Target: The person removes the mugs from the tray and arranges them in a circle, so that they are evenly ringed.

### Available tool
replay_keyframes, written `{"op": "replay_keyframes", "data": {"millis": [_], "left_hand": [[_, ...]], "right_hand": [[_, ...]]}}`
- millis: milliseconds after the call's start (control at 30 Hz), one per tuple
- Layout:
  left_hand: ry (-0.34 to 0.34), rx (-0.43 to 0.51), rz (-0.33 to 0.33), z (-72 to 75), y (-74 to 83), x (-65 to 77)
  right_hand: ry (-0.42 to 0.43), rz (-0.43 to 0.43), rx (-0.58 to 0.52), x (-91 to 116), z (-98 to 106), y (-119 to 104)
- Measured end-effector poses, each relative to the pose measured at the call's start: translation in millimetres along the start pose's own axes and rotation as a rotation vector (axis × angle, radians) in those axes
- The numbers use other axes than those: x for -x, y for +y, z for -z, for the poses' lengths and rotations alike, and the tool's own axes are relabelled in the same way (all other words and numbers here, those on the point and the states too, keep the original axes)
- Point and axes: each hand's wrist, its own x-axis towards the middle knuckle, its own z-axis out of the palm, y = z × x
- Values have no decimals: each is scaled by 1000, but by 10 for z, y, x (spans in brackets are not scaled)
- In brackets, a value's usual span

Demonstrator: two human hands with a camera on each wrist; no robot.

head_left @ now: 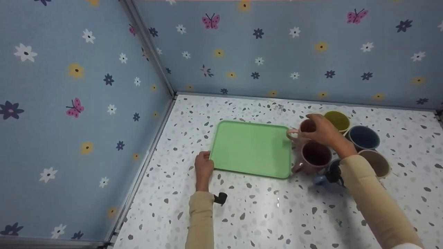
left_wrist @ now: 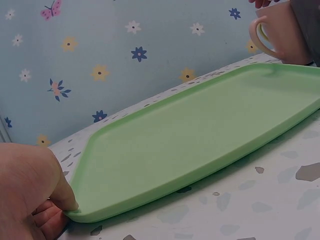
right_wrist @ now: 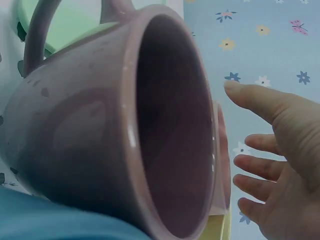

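A light green tray [head_left: 251, 148] lies on the speckled tabletop. My left hand [head_left: 204, 167] pinches its near left corner, thumb on the rim and fingers curled beneath, as the left wrist view shows. Over a light pink mug [left_wrist: 287, 35] just right of the tray, my right hand [head_left: 325, 133] is spread with thumb and fingers apart. That mug's handle points left, over the tray's edge in the head view. A mauve mug [right_wrist: 75, 115] stands nearer me and fills much of the right wrist view, partly hiding the pink one.
Beside these stand a yellow mug [head_left: 337, 121], a dark blue mug [head_left: 364, 137] and a beige mug [head_left: 375, 164]. A light blue mug [head_left: 320, 180] is partly covered by my right wrist. Flower-patterned panels [head_left: 277, 45] border the table at the back and left.
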Motion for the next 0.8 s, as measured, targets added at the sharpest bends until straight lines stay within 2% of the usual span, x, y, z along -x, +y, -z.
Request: {"op": "replay_keyframes", "data": {"millis": [133,267,533,633,800], "left_hand": [[8,0,-19,4,-6,-7],[11,0,-16,6,-1,-3],[-16,0,-21,26,-3,8],[-7,-9,-1,14,1,0],[-2,-5,4,7,7,1]], "right_hand": [[-47,-50,13,-5,-17,-8],[-51,-62,27,-2,-31,0],[69,-17,10,-13,-105,31],[98,-34,-17,-19,-139,27],[134,-10,-26,-31,-170,47]]}}
